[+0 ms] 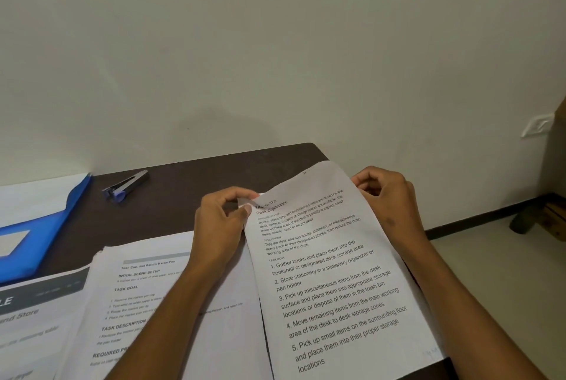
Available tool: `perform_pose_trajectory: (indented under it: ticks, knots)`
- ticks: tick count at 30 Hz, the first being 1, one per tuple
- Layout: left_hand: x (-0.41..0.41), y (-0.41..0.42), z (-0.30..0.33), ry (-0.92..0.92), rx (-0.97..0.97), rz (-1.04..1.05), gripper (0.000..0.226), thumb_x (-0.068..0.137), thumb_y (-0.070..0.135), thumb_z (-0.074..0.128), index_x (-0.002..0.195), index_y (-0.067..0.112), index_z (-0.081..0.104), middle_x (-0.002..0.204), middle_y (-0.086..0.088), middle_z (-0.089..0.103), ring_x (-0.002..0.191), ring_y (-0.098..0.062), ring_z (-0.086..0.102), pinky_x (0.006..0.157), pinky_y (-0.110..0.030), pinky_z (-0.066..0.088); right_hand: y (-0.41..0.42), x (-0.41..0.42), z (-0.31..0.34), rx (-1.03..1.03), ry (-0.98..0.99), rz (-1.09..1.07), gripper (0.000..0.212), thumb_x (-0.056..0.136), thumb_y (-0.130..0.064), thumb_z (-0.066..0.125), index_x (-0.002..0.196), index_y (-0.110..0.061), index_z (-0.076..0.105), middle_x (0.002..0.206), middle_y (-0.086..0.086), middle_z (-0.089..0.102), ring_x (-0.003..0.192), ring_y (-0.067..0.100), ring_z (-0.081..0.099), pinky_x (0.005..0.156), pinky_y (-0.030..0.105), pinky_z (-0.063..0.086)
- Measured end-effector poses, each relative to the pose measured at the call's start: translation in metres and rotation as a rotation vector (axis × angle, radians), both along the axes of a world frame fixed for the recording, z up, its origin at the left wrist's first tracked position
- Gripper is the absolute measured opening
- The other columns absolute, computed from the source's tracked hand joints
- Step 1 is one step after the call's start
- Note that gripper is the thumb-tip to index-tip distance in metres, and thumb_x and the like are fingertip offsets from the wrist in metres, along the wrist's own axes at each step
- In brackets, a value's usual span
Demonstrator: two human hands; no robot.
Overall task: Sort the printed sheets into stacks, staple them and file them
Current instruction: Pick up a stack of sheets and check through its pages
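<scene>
Sheets (337, 272) pinched at top corners by left hand (220, 226) and right hand (389, 202).

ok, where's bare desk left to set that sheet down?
Bare desk: the dark strip along the wall, between the stapler and the held sheet, behind the left hand. A smaller patch lies between the blue folder and the stapler. The near left is crowded: overlapping printed sheets up to the edge. The right hand is beyond the desk's right side.
</scene>
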State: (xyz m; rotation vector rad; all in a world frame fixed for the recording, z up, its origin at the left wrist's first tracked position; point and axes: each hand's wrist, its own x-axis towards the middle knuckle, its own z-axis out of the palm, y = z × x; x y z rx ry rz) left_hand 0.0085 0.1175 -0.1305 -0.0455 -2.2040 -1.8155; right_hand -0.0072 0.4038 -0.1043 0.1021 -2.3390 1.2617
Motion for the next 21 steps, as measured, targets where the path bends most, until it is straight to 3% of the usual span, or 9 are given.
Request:
perform_pose_trajectory:
  ticks: [3, 6, 9, 12, 14, 17, 19, 21]
  knots:
    - [-0.001, -0.002, -0.001, -0.003, 0.006, 0.001, 0.028, 0.097, -0.001, 0.068, 0.102, 0.024, 0.078, 0.105, 0.009, 0.077, 0.097, -0.016, 0.077, 0.073, -0.040, 0.067, 0.001, 0.004, 0.004, -0.044, 0.001, 0.045, 0.010, 0.086, -0.015, 0.082, 0.080, -0.022, 0.077, 0.086, -0.014, 0.078, 0.079, 0.003, 0.073, 0.062, 0.018, 0.055]
    - [-0.002, -0.002, -0.001, -0.023, -0.015, 0.015, 0.035, 0.098, 0.001, 0.067, 0.115, 0.029, 0.074, 0.114, 0.006, 0.074, 0.100, -0.017, 0.076, 0.075, -0.038, 0.067, 0.003, 0.011, 0.015, -0.253, -0.016, 0.201, 0.003, 0.090, -0.009, 0.078, 0.087, -0.012, 0.078, 0.109, -0.007, 0.079, 0.098, 0.021, 0.075, 0.083, 0.036, 0.061]
    - [-0.002, 0.000, 0.000, -0.027, -0.047, 0.031, 0.038, 0.098, 0.002, 0.067, 0.123, 0.030, 0.071, 0.116, 0.004, 0.073, 0.098, -0.014, 0.075, 0.072, -0.029, 0.066, 0.005, 0.023, 0.029, -0.410, -0.153, 0.507, 0.011, 0.097, -0.009, 0.069, 0.096, 0.002, 0.073, 0.104, 0.009, 0.078, 0.093, 0.026, 0.074, 0.081, 0.030, 0.059]
    - [-0.002, 0.000, 0.001, -0.012, -0.084, 0.045, 0.039, 0.098, 0.004, 0.067, 0.127, 0.030, 0.070, 0.113, 0.006, 0.072, 0.090, -0.003, 0.074, 0.065, -0.018, 0.060, -0.002, 0.033, 0.034, -0.383, -0.310, 0.757, 0.008, 0.095, -0.005, 0.068, 0.092, 0.002, 0.071, 0.101, 0.013, 0.076, 0.087, 0.024, 0.071, 0.076, 0.028, 0.056]
    - [-0.001, 0.001, 0.002, 0.012, -0.111, 0.058, 0.041, 0.098, 0.002, 0.067, 0.127, 0.029, 0.070, 0.109, 0.010, 0.070, 0.089, 0.007, 0.069, 0.063, -0.010, 0.055, -0.008, 0.036, 0.034, -0.256, -0.375, 0.859, 0.006, 0.094, -0.001, 0.070, 0.093, 0.003, 0.073, 0.112, 0.016, 0.076, 0.103, 0.028, 0.072, 0.089, 0.032, 0.055]
    - [-0.002, 0.001, 0.001, 0.054, -0.159, 0.067, 0.044, 0.096, -0.001, 0.067, 0.126, 0.031, 0.072, 0.114, 0.011, 0.070, 0.098, 0.005, 0.066, 0.072, -0.005, 0.051, -0.014, 0.039, 0.033, -0.095, -0.456, 0.950, 0.014, 0.099, -0.005, 0.066, 0.101, 0.005, 0.076, 0.116, 0.017, 0.077, 0.119, 0.031, 0.070, 0.105, 0.036, 0.053]
    - [-0.005, 0.000, -0.003, 0.080, -0.171, 0.027, 0.046, 0.095, -0.002, 0.066, 0.124, 0.034, 0.073, 0.123, 0.011, 0.069, 0.114, -0.002, 0.064, 0.090, -0.014, 0.054, -0.016, 0.040, 0.034, -0.077, -0.473, 0.978, 0.016, 0.102, -0.007, 0.064, 0.107, 0.003, 0.076, 0.114, 0.020, 0.077, 0.118, 0.037, 0.069, 0.109, 0.044, 0.051]
    - [-0.007, -0.001, -0.006, 0.091, -0.181, -0.007, 0.041, 0.096, 0.000, 0.067, 0.119, 0.034, 0.075, 0.128, 0.013, 0.068, 0.123, -0.007, 0.061, 0.104, -0.034, 0.055, -0.017, 0.040, 0.032, -0.093, -0.479, 0.977, 0.018, 0.102, -0.007, 0.063, 0.110, 0.005, 0.074, 0.114, 0.021, 0.076, 0.117, 0.039, 0.069, 0.110, 0.044, 0.051]
